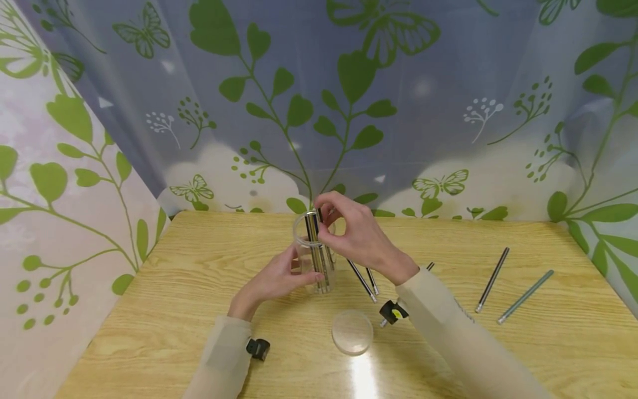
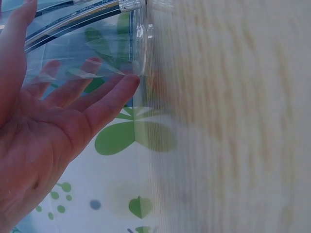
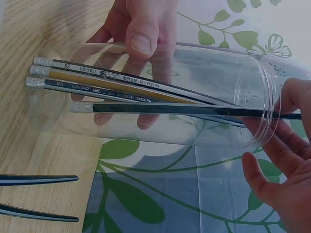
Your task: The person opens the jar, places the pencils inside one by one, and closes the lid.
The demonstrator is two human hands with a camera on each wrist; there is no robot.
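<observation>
A clear plastic jar point(image 1: 305, 266) stands upright on the table with several pencils inside. My left hand point(image 1: 279, 276) holds its lower part, thumb on the near side and fingers behind the wall, as the right wrist view shows. At the jar's mouth, my right hand point(image 1: 356, 230) pinches the top of a dark pencil point(image 3: 170, 108). Most of that pencil is down in the jar, its eraser end lowest. Beside it lean a black-and-white pencil point(image 3: 121, 75) and a yellow pencil point(image 3: 112, 85), also eraser end down.
A round clear lid point(image 1: 352, 332) lies on the table point(image 1: 164, 310) in front of the jar. Right of the jar are two dark pencils point(image 1: 362, 281), partly under my right arm. Farther right lie a black pencil point(image 1: 492, 280) and a green pencil point(image 1: 525, 296). A patterned curtain point(image 1: 319, 155) hangs behind.
</observation>
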